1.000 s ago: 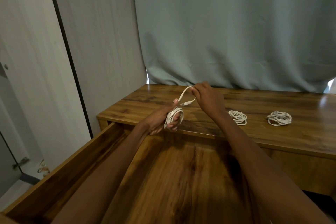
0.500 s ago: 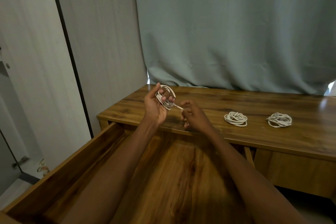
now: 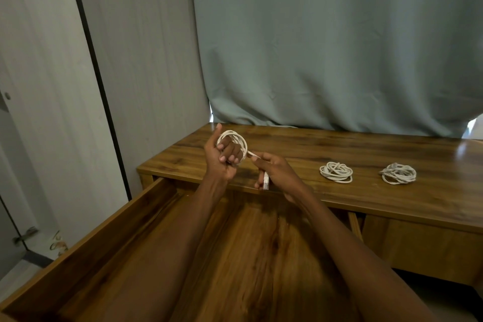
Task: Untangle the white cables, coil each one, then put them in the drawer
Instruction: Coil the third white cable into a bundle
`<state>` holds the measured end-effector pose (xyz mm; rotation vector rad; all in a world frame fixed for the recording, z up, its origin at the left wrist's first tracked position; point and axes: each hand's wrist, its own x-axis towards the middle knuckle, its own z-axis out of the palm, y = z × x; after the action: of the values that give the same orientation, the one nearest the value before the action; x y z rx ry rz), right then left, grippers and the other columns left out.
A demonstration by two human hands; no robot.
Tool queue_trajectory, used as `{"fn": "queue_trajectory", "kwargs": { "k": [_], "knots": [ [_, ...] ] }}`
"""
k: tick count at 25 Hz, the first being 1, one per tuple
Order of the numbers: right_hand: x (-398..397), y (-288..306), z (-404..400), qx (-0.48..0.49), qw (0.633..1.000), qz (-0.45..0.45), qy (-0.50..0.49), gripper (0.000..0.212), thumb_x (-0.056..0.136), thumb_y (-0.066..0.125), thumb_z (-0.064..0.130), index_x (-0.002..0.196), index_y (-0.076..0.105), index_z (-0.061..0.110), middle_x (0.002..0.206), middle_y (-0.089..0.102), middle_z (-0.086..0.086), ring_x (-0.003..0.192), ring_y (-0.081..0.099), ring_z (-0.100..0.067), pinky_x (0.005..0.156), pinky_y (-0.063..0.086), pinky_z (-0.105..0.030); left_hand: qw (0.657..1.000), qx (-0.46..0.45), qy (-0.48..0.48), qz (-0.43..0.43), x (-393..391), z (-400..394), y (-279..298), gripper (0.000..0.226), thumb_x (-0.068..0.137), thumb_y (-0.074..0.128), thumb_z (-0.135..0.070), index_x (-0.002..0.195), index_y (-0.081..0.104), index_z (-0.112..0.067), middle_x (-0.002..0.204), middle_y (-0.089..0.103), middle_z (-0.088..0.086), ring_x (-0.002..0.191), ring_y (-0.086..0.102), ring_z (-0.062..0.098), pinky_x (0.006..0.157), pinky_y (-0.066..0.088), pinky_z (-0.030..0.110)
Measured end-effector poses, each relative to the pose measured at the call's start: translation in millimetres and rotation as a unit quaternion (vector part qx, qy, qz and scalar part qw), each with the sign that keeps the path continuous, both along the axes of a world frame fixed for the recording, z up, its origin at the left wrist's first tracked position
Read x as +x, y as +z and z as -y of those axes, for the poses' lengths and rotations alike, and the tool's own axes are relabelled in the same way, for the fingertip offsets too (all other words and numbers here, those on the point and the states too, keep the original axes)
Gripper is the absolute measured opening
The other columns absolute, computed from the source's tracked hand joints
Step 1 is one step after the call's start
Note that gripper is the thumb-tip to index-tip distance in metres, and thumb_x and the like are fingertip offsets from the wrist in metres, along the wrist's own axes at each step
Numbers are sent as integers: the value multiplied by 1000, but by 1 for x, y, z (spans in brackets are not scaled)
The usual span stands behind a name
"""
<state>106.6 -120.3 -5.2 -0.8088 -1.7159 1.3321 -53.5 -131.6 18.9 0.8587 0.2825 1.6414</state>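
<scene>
Fig. Head view, near to far; positions given rel. to the open drawer (image 3: 146, 206).

(a) Drawer: pulled out toward the viewer, nearest thing in view, under both forearms. No cable seen inside it.

(b) Just beyond the drawer's far end, above the front edge of the surface (image 3: 300, 191): left hand (image 3: 222, 155) raised, fingers curled through a coil of white cable (image 3: 233, 141), thumb up. Its grip is closed round the loops, which sit over the fingers. Right hand (image 3: 274, 168), just to the right of the coil, pinches the free tail (image 3: 253, 153) between thumb and forefinger where it leaves the coil; the plug end (image 3: 265, 181) hangs below the same hand, lower fingers curled by it. Tail reads as short and fairly taut btwn the hands.

(c) Further back and right of the drawer, lying on the surface: two finished coils, near coil (image 3: 336, 172) and far coil (image 3: 398, 173), apart from each other and untouched.

Step in hand (judged): finishing coil no. 3, i.e. securing the last of the tail. To do it well: keep left fingers spread enough to hold loop dia.; feed the tail w/ light tension, no jerk, or loops may slide off the fingertips; wrap or tuck the plug end thru the centre so the coil holds; don't bend sharply at the plug. Then lower it into the drawer flat, and fetch the other two.
</scene>
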Motion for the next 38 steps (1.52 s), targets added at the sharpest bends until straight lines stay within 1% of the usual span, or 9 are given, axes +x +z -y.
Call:
{"fn": "queue_trajectory", "kwargs": {
  "k": [4, 10, 16, 22, 25, 29, 32, 36, 38],
  "knots": [
    [-2, 5, 7, 32, 999, 6, -6, 38, 96, 63, 48, 122, 69, 21, 49, 62, 4, 51, 60, -21, 56, 51, -27, 986, 73, -145, -23, 2, 0, -6, 75, 102, 28, -52, 36, 43, -21, 25, 37, -4, 23, 39, 12, 32, 26, 18],
    [0, 1, -1, -1, 996, -83, 36, 26, 92, 72, 29, 111, 75, 10, 49, 49, -1, 46, 47, -16, 53, 49, -26, 969, 104, -222, -29, 5, 0, -10, 77, 101, 23, -61, 38, 37, -21, 25, 39, -2, 24, 42, 13, 33, 30, 20],
    [0, 1, 3, 28, 996, -85, -21, 20, 95, 69, 22, 111, 73, 10, 61, 63, 1, 46, 48, -11, 53, 50, -27, 992, -26, -35, -115, 10, 1, -6, 79, 88, 40, -77, 36, 38, -18, 25, 31, -3, 25, 35, 10, 36, 31, 19],
    [2, 0, 0, 58, 991, -58, -106, 9, 95, 67, 18, 101, 73, 19, 63, 68, 8, 47, 53, -10, 49, 47, -24, 967, -148, 155, -136, 32, -3, -3, 75, 84, 49, -77, 45, 40, -14, 34, 37, -2, 29, 40, 10, 35, 36, 17],
    [5, 0, -1, 85, 988, -51, -120, 5, 95, 68, 20, 98, 72, 21, 65, 69, 7, 46, 54, -10, 50, 47, -23, 961, -134, 208, -120, 36, -5, -7, 68, 82, 54, -75, 51, 48, -16, 43, 44, -2, 37, 43, 10, 40, 38, 21],
    [5, -3, -4, 115, 984, -33, -133, 4, 96, 68, 26, 96, 71, 23, 56, 65, 8, 46, 54, -11, 50, 46, -21, 946, -151, 250, -139, 39, -6, -13, 70, 85, 44, -78, 64, 58, -13, 55, 56, 0, 48, 53, 11, 47, 45, 22],
    [5, -7, -7, 95, 982, -42, -158, 11, 95, 68, 31, 99, 72, 22, 59, 67, 0, 47, 56, -14, 51, 47, -25, 902, -136, 329, -243, 39, -10, -18, 73, 80, 46, -81, 87, 63, -10, 68, 63, 2, 58, 60, 10, 58, 50, 27],
    [12, -9, -11, 74, 977, -33, -197, 18, 97, 66, 37, 107, 69, 23, 76, 74, -10, 47, 57, -14, 50, 49, -27, 845, 10, 348, -405, 30, -12, -35, 51, 90, 64, -52, 129, 52, -21, 109, 70, -4, 95, 69, 8, 82, 56, 31],
    [14, -12, -11, 75, 978, -44, -191, 23, 96, 67, 37, 111, 69, 20, 77, 75, -6, 48, 57, -14, 51, 50, -29, 826, 50, 338, -449, 26, -13, -45, 46, 98, 59, -40, 139, 46, -24, 121, 66, -4, 108, 66, 10, 90, 56, 32]
  ]
}}
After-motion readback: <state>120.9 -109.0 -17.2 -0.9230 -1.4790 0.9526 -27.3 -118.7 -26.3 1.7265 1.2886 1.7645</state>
